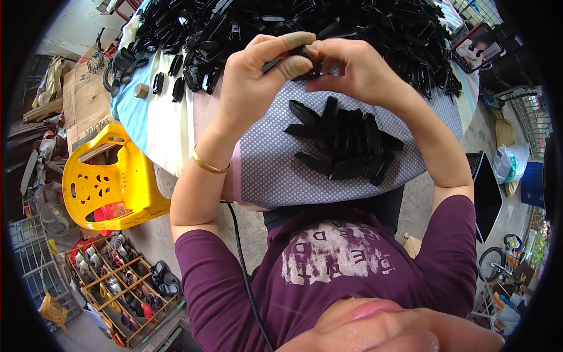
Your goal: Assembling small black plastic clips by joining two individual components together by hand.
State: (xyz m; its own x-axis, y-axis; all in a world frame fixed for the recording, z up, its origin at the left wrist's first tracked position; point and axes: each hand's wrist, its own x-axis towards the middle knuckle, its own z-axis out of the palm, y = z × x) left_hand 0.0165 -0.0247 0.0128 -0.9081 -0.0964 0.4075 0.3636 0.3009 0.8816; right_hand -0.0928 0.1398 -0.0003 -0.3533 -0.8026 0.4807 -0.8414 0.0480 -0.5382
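Note:
My left hand (258, 73) has beige tape or finger covers on its thumb and index finger. Pinched between those fingers is a small black plastic piece (271, 64), partly hidden by them. From the other side my right hand (358, 67) closes its fingertips on the same piece. Just below the hands, a small heap of long, glossy black plastic pieces (346, 138) lies on the dotted cloth (258, 170). Beyond my hands spreads a much larger pile of similar black pieces (387, 35).
At the table's left are a tape roll (140, 90) and a few loose black pieces (178, 90). A phone (478, 48) showing a picture stands at the far right. A yellow plastic chair (126, 188) is left of the table, above a shoe rack (120, 281). A black cable (239, 246) hangs by my left arm.

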